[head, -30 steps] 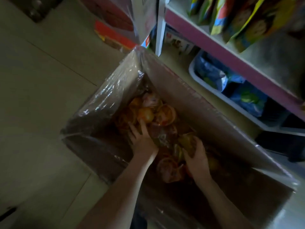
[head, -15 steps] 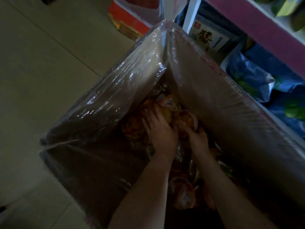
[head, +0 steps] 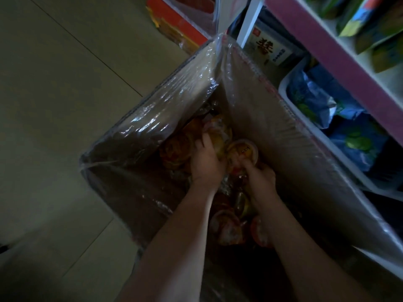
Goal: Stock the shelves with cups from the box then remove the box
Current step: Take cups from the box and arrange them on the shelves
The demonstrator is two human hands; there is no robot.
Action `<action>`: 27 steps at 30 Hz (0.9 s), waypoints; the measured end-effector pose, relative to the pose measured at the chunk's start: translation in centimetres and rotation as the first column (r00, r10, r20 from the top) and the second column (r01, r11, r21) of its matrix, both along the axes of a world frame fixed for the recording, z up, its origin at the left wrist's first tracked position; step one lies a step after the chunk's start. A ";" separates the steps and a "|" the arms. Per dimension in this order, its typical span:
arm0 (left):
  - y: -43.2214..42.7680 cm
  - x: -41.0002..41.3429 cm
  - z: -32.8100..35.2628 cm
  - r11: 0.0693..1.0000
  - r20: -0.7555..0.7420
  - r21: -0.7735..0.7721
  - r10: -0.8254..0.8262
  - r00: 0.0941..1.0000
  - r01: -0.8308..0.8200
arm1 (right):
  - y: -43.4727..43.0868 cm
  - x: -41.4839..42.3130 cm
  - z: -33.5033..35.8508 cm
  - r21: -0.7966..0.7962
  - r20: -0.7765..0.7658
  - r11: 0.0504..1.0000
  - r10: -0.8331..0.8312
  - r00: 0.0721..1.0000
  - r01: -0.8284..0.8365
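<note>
Inside the box [head: 272, 127], the left hand [head: 206, 164] was laid over the heaped cups [head: 176, 149], its grip unclear, while a lidded cup [head: 242, 149] just ahead was pinched by the right hand [head: 261, 182], nearer the shelf [head: 340, 55] rightward.

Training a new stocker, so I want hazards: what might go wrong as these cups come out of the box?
1. Loose plastic film lines the box; it might snag a wrist or the cup the right hand holds.
2. The left hand reaches into a loose pile of cups; one may tumble or get crushed.
3. The shelf edge sits close by; a quick lift could knock it.
</note>
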State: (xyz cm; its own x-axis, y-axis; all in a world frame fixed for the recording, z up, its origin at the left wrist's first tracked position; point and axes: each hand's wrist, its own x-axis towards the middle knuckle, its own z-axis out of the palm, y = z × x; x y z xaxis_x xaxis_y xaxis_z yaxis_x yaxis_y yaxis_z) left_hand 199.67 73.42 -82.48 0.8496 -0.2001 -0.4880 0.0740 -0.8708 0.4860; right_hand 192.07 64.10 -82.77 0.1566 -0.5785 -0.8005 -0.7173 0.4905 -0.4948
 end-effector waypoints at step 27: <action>0.4 8.6 71.9 0.601 0.139 -0.741 -0.298 0.944 0.299 | -2.9 3.2 72.6 -0.486 0.307 0.872 0.233 0.923 -0.059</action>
State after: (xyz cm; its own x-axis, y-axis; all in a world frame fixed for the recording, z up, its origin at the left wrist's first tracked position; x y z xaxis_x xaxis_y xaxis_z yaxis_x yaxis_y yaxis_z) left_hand 208.27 73.81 -10.56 0.6754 -0.7355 -0.0535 -0.1239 -0.1847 0.9750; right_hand 195.32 61.22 -10.16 0.4837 -0.8125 -0.3256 -0.5021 0.0471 -0.8635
